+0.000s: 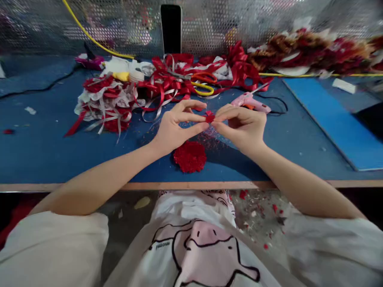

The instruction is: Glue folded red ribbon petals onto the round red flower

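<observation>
Between my two hands is a small red piece [210, 117], pinched from both sides above the blue table. My left hand [179, 121] grips its left side between thumb and fingers. The thumb and index finger of my right hand [242, 123] close on its right side. Just below my hands a round, ruffled red flower [190, 156] lies on the table, touched by neither hand. Fine red bits are scattered beside it. A pink glue gun [251, 102] lies just behind my right hand.
Red and white ribbons [161, 85] and lace are heaped at the back, with orange-handled [204, 77] and yellow-handled scissors [203, 89]. A phone [171, 30] stands behind. A blue board [335, 119] lies right. The wooden table edge [197, 185] is near my body.
</observation>
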Demonstrator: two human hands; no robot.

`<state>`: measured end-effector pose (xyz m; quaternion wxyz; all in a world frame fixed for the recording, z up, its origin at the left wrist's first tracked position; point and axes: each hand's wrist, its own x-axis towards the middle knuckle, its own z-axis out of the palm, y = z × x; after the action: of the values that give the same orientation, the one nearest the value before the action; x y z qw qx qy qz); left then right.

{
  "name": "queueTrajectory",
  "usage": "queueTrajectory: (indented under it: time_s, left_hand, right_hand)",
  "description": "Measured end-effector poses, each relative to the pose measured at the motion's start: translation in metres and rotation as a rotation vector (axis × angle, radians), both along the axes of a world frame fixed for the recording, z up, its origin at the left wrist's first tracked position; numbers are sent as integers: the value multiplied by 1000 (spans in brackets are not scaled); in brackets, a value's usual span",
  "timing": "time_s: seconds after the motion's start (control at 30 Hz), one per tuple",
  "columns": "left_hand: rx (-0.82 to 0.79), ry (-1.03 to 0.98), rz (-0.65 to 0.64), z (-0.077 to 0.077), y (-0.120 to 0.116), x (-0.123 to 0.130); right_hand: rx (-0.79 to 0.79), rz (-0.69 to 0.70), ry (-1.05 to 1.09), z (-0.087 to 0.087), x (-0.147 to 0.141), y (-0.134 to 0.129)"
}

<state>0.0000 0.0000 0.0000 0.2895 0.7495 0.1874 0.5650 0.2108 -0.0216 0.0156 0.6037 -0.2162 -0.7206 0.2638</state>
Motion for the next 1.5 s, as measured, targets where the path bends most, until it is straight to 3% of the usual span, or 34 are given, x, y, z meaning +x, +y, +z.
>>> queueTrajectory:
  time_s: [0.6,0.77,0.9,1.13,1.5]
  left_hand:
    - [-110,-35,66,3,-8,0]
    - [-156,-67,45,3,-9,1]
    - [-126,-27,38,3,-8,1]
    - [-72,18,44,-1,-5,-1]
    - [14,203,230,14,-14,-5]
  right_hand:
    - [-21,-25,3,-2,-1,-3]
    - [-34,-130,-32,-1,-3,-7]
    - [26,-181,-54,1,-6,-11]
    - [-21,-187,-55,1,-8,-14]
    - [73,-304,-308,4,-2,-14]
